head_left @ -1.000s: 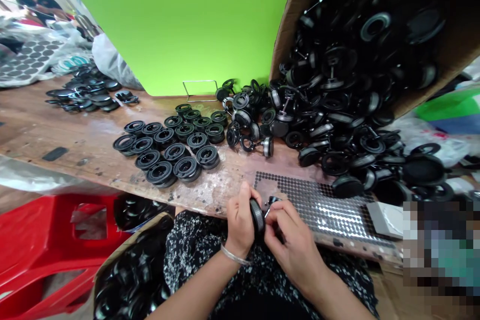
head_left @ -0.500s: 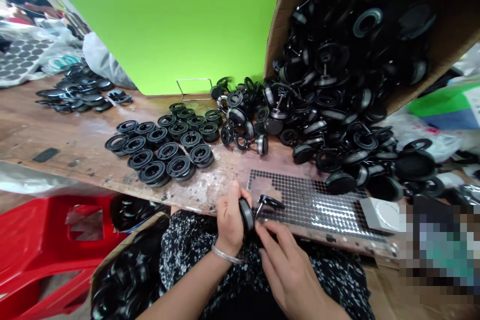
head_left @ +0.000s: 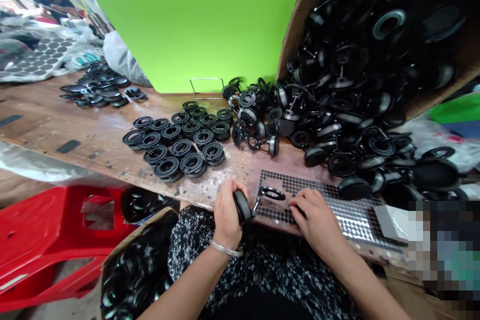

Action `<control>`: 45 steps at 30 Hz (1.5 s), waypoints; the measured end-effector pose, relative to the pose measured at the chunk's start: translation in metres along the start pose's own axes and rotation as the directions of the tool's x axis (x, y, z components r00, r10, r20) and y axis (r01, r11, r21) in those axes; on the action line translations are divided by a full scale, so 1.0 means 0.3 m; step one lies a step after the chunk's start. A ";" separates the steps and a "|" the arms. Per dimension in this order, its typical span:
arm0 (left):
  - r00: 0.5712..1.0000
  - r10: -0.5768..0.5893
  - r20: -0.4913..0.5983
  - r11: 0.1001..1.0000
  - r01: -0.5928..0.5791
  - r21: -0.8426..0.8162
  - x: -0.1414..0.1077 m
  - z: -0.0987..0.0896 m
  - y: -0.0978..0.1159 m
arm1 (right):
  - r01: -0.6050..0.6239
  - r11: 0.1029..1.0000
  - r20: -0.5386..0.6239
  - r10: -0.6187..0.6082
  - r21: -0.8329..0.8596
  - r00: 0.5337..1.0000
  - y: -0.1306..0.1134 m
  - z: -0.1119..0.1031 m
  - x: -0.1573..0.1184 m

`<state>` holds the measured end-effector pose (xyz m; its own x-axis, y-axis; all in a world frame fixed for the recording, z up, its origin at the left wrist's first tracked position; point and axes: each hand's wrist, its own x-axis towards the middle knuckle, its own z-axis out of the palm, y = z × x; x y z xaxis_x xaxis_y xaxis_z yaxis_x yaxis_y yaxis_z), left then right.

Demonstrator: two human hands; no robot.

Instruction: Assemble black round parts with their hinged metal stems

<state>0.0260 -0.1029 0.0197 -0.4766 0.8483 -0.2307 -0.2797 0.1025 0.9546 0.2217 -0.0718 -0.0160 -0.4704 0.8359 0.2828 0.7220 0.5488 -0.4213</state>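
Observation:
My left hand (head_left: 228, 210) is wrapped around the round ribbed base of a black ring-topped stand (head_left: 243, 206). A short metal stem joins the base to a black ring, which points right over the table edge. My right hand (head_left: 317, 217) rests at a sheet of small black round stickers (head_left: 288, 182), its thumb and fingertips pinched together at the sheet's surface. Whatever lies between those fingertips is too small to make out. Part of the sheet's left side is bare of dots.
Stacked black rings (head_left: 182, 147) stand in rows on the wooden table (head_left: 108, 160). Many similar stands (head_left: 337, 145) spill from a cardboard box (head_left: 296, 25) at right. A green panel (head_left: 195, 20) rises behind. A red stool (head_left: 48, 230) and a box of black parts (head_left: 138, 260) are lower left.
My right hand has left the stand and moved right onto the dotted sheet. My left hand still grips the stand, now slightly further left in view. The camera view has shifted left.

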 end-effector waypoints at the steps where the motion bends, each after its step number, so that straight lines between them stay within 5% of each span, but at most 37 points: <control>1: 1.000 -0.001 0.006 1.000 0.001 -0.007 0.001 0.000 -0.001 | 0.001 1.000 0.028 -0.001 -0.027 1.000 -0.006 -0.003 0.010; 9: 1.000 0.006 -0.017 1.000 -0.006 -0.019 0.010 -0.011 0.001 | 0.058 0.973 0.078 -0.042 -0.225 0.996 -0.026 -0.002 0.033; 12: 1.000 0.005 -0.009 1.000 -0.005 0.002 0.006 -0.015 0.003 | 0.147 0.978 -0.041 -0.154 -0.146 0.987 -0.047 -0.012 0.023; 17: 0.998 0.014 0.053 0.996 -0.018 0.085 -0.018 0.007 0.004 | 0.285 0.959 -0.315 -0.273 -0.009 0.909 -0.130 -0.070 0.051; 25: 0.991 0.022 0.133 0.988 -0.042 0.150 -0.060 0.045 0.015 | 0.360 0.930 -0.197 -0.367 -0.069 0.909 -0.144 -0.092 0.087; 30: 0.988 -0.040 0.148 0.988 0.016 0.156 -0.064 0.053 0.007 | 0.326 0.945 -0.104 -0.323 0.020 0.941 -0.133 -0.108 0.069; 36: 0.996 -0.014 0.087 0.993 0.004 0.115 -0.055 0.086 0.029 | 0.273 0.961 -0.273 -0.250 0.051 0.929 -0.131 -0.082 0.035; 45: 0.965 -0.175 0.196 0.984 0.179 0.000 -0.071 0.106 0.030 | 0.176 0.925 -0.334 -0.058 0.336 0.941 -0.100 -0.030 -0.024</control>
<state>0.0600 -0.1034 0.0393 -0.2470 0.9025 -0.3528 -0.3604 0.2524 0.8980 0.2080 -0.0943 0.0022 -0.3146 0.7526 0.5785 0.4150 0.6571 -0.6292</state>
